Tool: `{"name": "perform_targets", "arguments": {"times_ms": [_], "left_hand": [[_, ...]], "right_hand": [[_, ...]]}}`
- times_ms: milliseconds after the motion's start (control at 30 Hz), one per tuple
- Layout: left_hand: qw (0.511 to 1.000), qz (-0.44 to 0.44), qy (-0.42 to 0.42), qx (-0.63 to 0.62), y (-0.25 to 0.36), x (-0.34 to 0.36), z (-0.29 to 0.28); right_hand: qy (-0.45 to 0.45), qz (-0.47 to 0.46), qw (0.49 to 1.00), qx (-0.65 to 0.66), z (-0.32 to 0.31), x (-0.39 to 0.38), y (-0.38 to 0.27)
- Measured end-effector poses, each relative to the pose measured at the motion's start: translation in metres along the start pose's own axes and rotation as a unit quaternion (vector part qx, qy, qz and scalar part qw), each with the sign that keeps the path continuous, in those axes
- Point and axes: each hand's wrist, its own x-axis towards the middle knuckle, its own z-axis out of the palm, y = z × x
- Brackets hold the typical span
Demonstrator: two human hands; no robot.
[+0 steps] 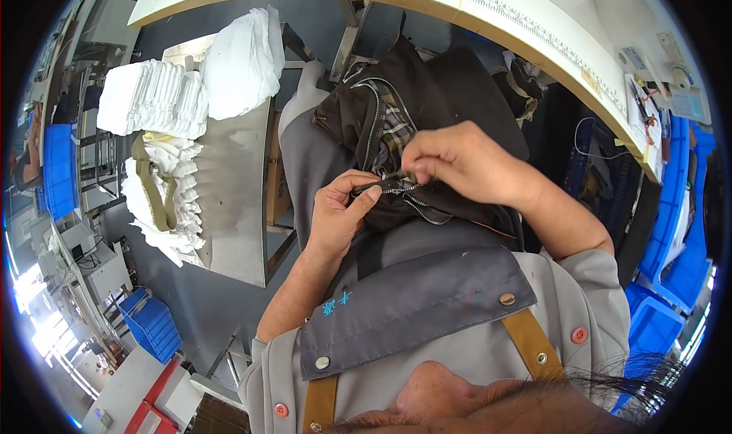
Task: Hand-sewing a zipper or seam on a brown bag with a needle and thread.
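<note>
Left hand (335, 213) first: fingers curled shut, thumb on top, pinching the zipper end (385, 188) against the dark garment (442, 99). Rt hand (457, 160) comes in from the upper right, fingertips (415, 163) bunched tight just above the same spot, nipping the metal bit or tape there. Too small to tell which, prob. the slider.

Head view, only one I've got:
- Garment sits bunched on my lap, over the grey apron (412, 304), close to my chest. Plaid lining (395, 125) shows where it gapes open.
- Zip teeth (371, 121) run as a silver line from the upper part of the garment down toward my hands, roughly away-to-near w/ a slight lean. A second stretch of chain (427, 214) trails off low right, below the rt hand.
- Key relation: both hands meet at the near end of that zip line. Left holds from below-left, rt from above-right; thumbs nearly touching. The zip's long axis leads up and away from the pinch pt, so the free length lies beyond my fingers, not toward me.
- Left is the nearer hand to my body; rt reaches across further.

Around: stacks of folded white cloth (156, 99) on a metal table (236, 205) well off to my left, bench w/ ruler edge (488, 15) arcing across the top, blue crates (152, 323) low left and far right.
</note>
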Motion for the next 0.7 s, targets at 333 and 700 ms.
{"name": "perform_targets", "arguments": {"times_ms": [333,700], "left_hand": [[1.0,0.001,0.002,-0.007,0.0,0.0,0.001],[1.0,0.001,0.0,-0.03,-0.001,0.001,0.0]], "right_hand": [[0.019,-0.145,0.96,-0.239,0.022,-0.007,0.021],[-0.019,-0.165,0.964,-0.21,0.013,-0.005,0.019]]}}
